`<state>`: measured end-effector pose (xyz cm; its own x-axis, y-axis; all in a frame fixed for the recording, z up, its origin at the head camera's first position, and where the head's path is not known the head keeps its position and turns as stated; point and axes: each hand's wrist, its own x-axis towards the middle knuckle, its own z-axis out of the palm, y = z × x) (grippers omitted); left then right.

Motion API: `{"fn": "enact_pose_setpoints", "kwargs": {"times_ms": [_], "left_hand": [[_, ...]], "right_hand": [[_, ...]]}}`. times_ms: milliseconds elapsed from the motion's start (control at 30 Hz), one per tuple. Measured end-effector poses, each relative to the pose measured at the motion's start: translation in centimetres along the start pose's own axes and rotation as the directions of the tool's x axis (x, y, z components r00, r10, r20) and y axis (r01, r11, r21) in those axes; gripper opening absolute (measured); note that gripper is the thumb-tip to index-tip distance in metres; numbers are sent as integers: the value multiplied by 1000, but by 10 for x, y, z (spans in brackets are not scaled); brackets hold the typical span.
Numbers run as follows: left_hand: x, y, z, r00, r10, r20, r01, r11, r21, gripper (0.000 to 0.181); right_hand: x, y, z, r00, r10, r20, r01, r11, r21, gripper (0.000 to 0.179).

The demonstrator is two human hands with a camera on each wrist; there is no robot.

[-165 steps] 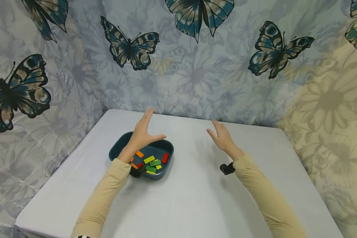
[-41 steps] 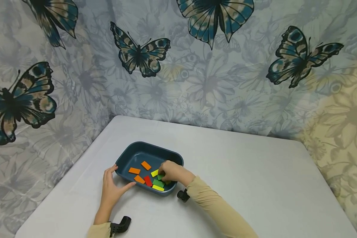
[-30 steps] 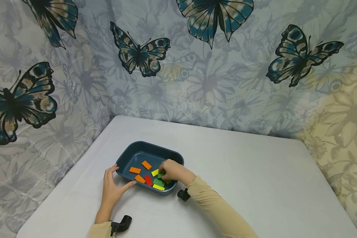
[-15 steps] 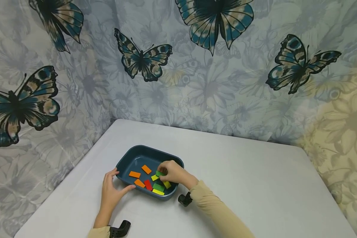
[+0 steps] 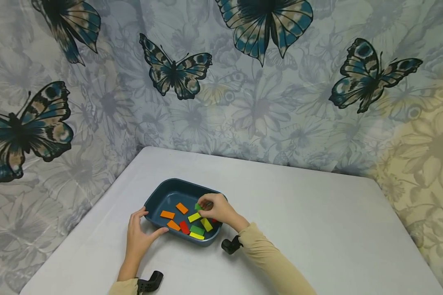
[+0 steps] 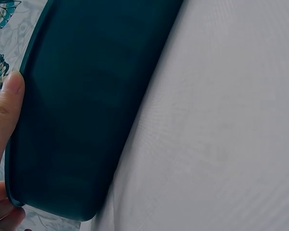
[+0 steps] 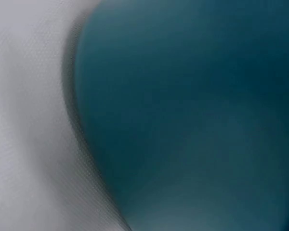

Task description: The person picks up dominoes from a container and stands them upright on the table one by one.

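Note:
A dark blue rectangular tray (image 5: 192,187) with rounded corners stands on the white table. My left hand (image 5: 138,239) holds its near left corner, thumb on the near side and fingers at the left end. The left wrist view shows the thumb (image 6: 8,101) against the tray's rim. Over the tray's right part my right hand (image 5: 221,211) pinches a green block (image 5: 197,207) between thumb and fingers. Below it lie yellow blocks (image 5: 206,224), another green block (image 5: 197,230) and a red block (image 5: 184,227). The right wrist view has only the tray's outer wall (image 7: 183,120), with no fingers visible.
Orange blocks (image 5: 167,214) lie in the tray's left part. Part of another red block (image 5: 214,220) shows beneath my right hand. The white tabletop (image 5: 299,221) extends right of the tray, up to a butterfly-patterned cloth backdrop (image 5: 258,106).
Both hands have come from above the table to the tray. In the last second my right hand has lifted slightly with the green block, uncovering yellow blocks. My left hand stays at the corner.

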<state>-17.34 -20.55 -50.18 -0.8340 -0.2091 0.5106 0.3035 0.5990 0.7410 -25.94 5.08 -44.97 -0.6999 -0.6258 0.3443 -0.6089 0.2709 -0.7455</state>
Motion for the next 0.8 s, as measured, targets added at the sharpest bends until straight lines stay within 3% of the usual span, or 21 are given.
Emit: {"fn": "enact_pose_setpoints", "kwargs": {"times_ms": [133, 433, 800], "left_hand": [[-2, 0, -1, 1000, 5, -11, -5, 1000, 0, 74], [-1, 0, 2, 1000, 16, -8, -16, 1000, 26, 75], [-1, 2, 4, 1000, 21, -21, -20, 999, 48, 75]], "right_hand": [[1, -1, -2, 999, -10, -38, 12, 999, 39, 17], [-4, -29, -28, 993, 8, -118, 6, 993, 121, 18], [-15, -27, -48, 970, 65, -233, -18, 980, 200, 17]]}}
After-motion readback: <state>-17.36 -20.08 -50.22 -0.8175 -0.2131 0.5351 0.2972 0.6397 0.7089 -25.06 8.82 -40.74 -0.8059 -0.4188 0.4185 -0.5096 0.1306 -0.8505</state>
